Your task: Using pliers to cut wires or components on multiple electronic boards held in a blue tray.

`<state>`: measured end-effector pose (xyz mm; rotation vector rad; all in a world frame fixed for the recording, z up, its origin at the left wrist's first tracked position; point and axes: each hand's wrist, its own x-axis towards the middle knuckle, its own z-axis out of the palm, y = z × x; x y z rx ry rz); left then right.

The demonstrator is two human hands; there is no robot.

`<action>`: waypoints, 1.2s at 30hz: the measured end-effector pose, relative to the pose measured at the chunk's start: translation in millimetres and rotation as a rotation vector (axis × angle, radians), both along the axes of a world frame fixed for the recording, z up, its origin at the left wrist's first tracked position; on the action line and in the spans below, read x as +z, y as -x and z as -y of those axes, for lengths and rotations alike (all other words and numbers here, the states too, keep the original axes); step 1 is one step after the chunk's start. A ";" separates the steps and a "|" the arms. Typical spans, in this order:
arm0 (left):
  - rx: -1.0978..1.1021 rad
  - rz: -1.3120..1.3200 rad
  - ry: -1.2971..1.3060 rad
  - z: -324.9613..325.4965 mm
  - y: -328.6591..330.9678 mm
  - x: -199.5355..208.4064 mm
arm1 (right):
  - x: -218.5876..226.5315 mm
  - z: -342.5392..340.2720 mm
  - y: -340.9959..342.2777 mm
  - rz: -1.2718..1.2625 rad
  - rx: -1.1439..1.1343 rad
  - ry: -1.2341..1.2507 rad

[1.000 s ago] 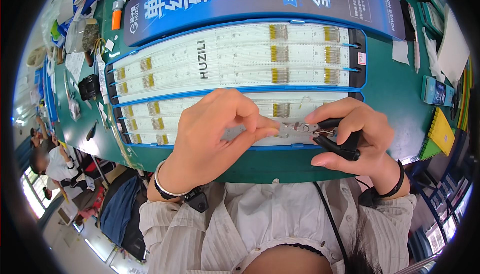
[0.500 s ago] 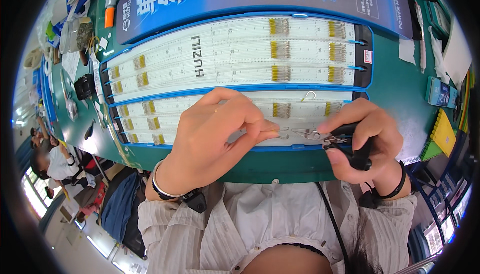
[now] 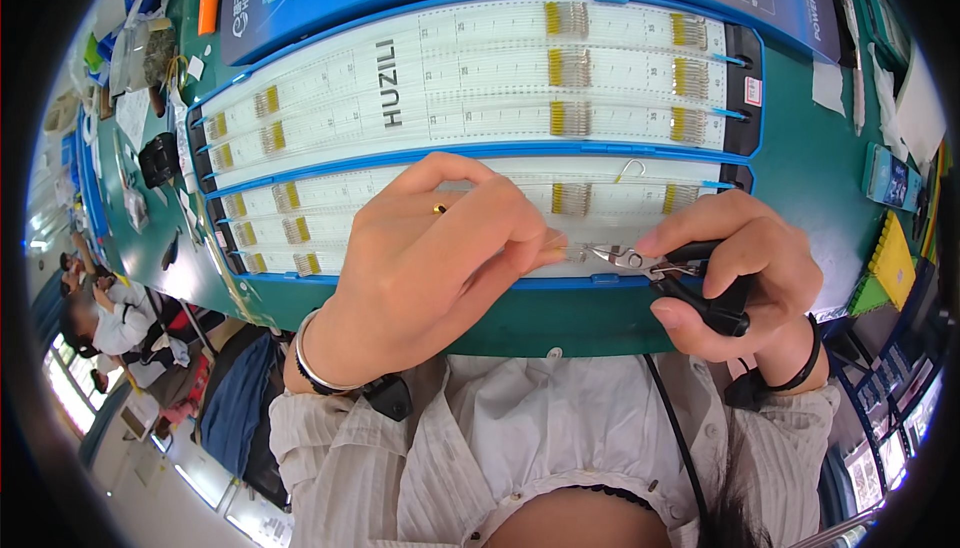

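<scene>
My left hand [image 3: 430,258] is closed, thumb and forefinger pinching a small, thin fishing hook [image 3: 575,252] that partly shows past the fingertips. Beside it, my right hand [image 3: 765,263] grips small nippers [image 3: 624,258] with black handles, their pointed metal jaws at the hook. Whether the jaws touch it I cannot tell. Both hands are over the near half of an open rig case [image 3: 605,281] with a blue rim and white ruled boards. Lines with bundled hooks [image 3: 572,119] are fastened across the boards. A single loose hook [image 3: 632,170] lies on the near half.
Behind the case lies a long blue-and-grey printed box [image 3: 440,3]. An orange-capped bottle [image 3: 208,10] and a black object [image 3: 160,161] are at the left on the green table [image 3: 500,333]. A teal box [image 3: 890,178] and a yellow pad [image 3: 893,260] lie right. Other people [image 3: 120,318] sit far left.
The nippers' jaws have come closer to the hook at my left fingertips. My left hand has rolled slightly, its fingers now covering more of the hook. The view has shifted a little.
</scene>
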<state>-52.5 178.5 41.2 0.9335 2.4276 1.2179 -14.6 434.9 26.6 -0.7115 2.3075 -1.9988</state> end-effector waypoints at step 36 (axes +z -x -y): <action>-0.254 -0.343 0.181 8.7 3.3 2.5 | 4.7 -0.2 -3.8 -0.026 0.046 -0.241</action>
